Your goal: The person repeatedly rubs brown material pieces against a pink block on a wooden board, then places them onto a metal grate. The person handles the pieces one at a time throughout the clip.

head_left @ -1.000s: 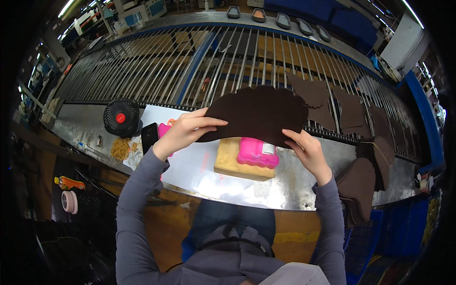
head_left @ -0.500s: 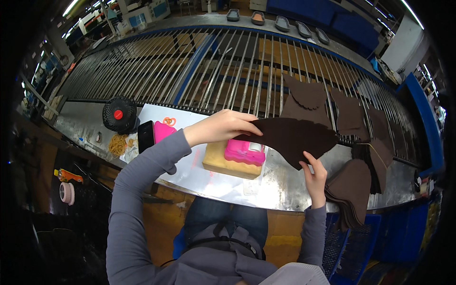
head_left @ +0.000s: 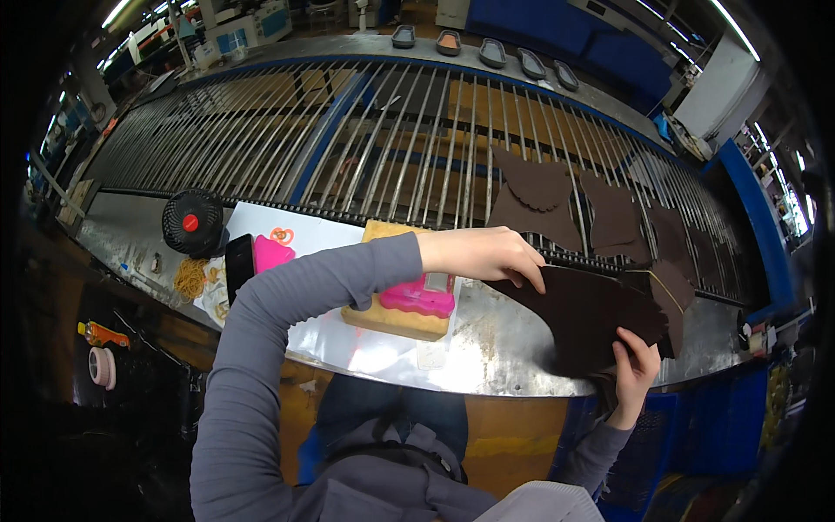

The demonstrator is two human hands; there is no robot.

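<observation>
My left hand (head_left: pixel 483 254) and right hand (head_left: pixel 633 370) grip a dark brown leather piece (head_left: pixel 583 317) over the metal bench (head_left: pixel 487 348), right of a pink block (head_left: pixel 417 296) on a sponge (head_left: pixel 387 317).

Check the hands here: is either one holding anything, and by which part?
Both hold one stack of dark brown cut pieces: the left hand pinches its upper left edge, and the right hand grips its lower right edge from beneath.

Factory floor — roller conveyor (head_left: pixel 391 130), shoe soles (head_left: pixel 487 52)
</observation>
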